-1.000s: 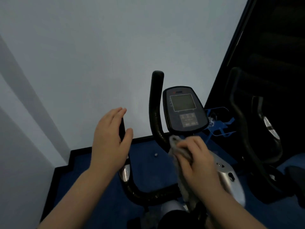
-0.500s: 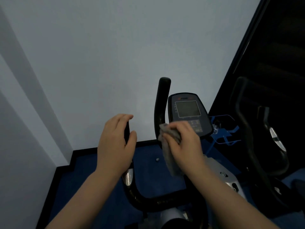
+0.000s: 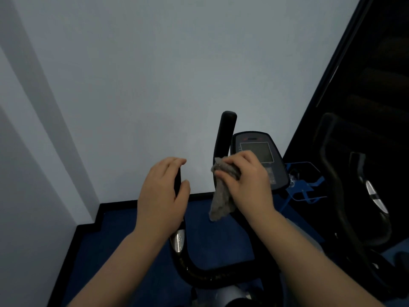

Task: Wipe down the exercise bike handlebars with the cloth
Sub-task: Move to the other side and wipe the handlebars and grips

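The black U-shaped handlebars (image 3: 199,275) of an exercise bike rise in front of me. My left hand (image 3: 162,196) wraps the upper end of the left bar, hiding its tip. My right hand (image 3: 247,180) holds a grey cloth (image 3: 221,196) pressed around the right bar (image 3: 226,134), about midway up; the cloth's tail hangs down below my fingers. The right bar's rounded top stands free above my hand. A silver sensor plate (image 3: 178,240) shows on the left bar under my wrist.
The bike's console (image 3: 259,156) with a dark screen sits just right of the right bar. A blue wire holder (image 3: 303,185) is beyond it. A second dark exercise machine (image 3: 354,196) stands at the right. White walls are close ahead and left; the floor is blue.
My right hand has slid the cloth upward along the right bar, from its lower bend to about mid-height. My left hand has stayed on the left bar.
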Demonstrator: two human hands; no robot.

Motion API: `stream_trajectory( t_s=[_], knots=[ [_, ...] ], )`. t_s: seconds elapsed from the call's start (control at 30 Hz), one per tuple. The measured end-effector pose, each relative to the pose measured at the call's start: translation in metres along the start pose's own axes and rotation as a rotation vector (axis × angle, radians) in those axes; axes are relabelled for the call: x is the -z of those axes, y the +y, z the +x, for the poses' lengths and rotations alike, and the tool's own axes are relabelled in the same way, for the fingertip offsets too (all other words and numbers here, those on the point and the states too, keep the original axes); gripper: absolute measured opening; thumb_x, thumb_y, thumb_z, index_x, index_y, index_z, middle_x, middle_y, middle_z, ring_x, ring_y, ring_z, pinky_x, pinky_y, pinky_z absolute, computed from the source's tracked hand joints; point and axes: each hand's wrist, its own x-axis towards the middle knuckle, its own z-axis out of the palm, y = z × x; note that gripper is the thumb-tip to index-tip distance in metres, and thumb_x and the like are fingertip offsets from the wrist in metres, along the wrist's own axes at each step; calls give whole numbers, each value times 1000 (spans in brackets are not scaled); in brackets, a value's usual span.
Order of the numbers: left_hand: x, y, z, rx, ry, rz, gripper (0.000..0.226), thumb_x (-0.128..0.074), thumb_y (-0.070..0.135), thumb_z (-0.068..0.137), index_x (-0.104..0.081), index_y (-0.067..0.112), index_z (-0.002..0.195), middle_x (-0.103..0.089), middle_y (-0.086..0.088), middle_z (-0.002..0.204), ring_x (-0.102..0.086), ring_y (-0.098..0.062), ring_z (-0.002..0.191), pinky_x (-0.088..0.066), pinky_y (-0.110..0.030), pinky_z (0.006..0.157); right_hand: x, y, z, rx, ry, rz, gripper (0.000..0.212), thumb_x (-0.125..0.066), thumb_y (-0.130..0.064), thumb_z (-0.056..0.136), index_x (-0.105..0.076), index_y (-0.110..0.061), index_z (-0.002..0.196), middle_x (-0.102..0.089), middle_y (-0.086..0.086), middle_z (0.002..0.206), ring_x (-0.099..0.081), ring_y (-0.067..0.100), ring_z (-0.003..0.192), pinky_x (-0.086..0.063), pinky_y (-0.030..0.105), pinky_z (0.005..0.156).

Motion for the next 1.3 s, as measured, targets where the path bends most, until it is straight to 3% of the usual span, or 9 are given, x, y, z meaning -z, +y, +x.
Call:
stream_trajectory(
  t_s=[0.17,0.23,0.37,0.53,0.7,0.9,1.07,1.2,1.3],
  knots=[
    [1,-1,0,-7,-4,5,41,-54,16,90,-50,18,131,-50,6,130,-34,1,118,-29,-21,101,-11,-8,7,-24,64,26,17,-73,-21,80,-67,-16,95,-55,-5,99,-48,-2,83,-35,0,70],
    [0,-1,0,-4,5,6,41,-54,16,90,-51,17,130,-50,6,130,-33,2,117,-28,-20,100,-3,-3,0,-31,-54,41,19,-72,-20,81,-67,-18,99,-55,-7,99,-48,-3,85,-35,-2,74],
    [-1,-1,-1,7,9,-8,41,-54,16,90,-51,18,130,-50,6,130,-32,3,117,-29,-20,99,30,2,-1,-100,-309,76,20,-76,-18,77,-69,-22,96,-62,-3,96,-57,9,91,-45,15,80],
    [1,-3,0,-2,0,7,41,-53,17,90,-50,20,130,-49,8,130,-31,6,115,-29,-20,97,54,-26,66,104,93,111,18,-73,-15,78,-64,-22,92,-53,1,99,-49,-12,84,-33,-1,75],
    [4,-2,0,-14,-14,6,41,-54,16,90,-50,19,131,-49,8,130,-32,5,117,-29,-20,98,39,-34,111,128,-151,-78,18,-71,-21,80,-66,-19,97,-53,-1,98,-52,10,88,-41,20,76],
    [6,-3,0,-29,-29,13,43,-54,17,90,-49,19,132,-48,8,132,-33,5,117,-30,-20,100,57,-9,94,13,-62,201,17,-74,-13,76,-62,-24,83,-64,-9,82,-60,5,79,-47,16,71],
    [4,-4,-1,-29,-14,22,42,-54,18,89,-50,18,131,-49,7,131,-37,-1,120,-32,-22,99,18,-7,65,-189,183,327,14,-72,-11,78,-58,-12,82,-58,-7,74,-53,4,70,-40,10,61],
    [2,-3,-1,-24,6,19,42,-56,16,88,-51,18,130,-50,7,129,-32,4,116,-33,-21,94,4,12,14,-253,-36,322,18,-72,-9,79,-55,-9,73,-59,-4,71,-54,-7,67,-41,11,59],
    [-1,-3,0,-16,21,17,41,-57,15,87,-52,17,128,-51,6,126,-32,4,114,-35,-22,91,21,17,38,-240,-17,300,12,-74,-16,79,-63,-10,82,-66,0,78,-61,10,76,-49,25,67]
  ],
)
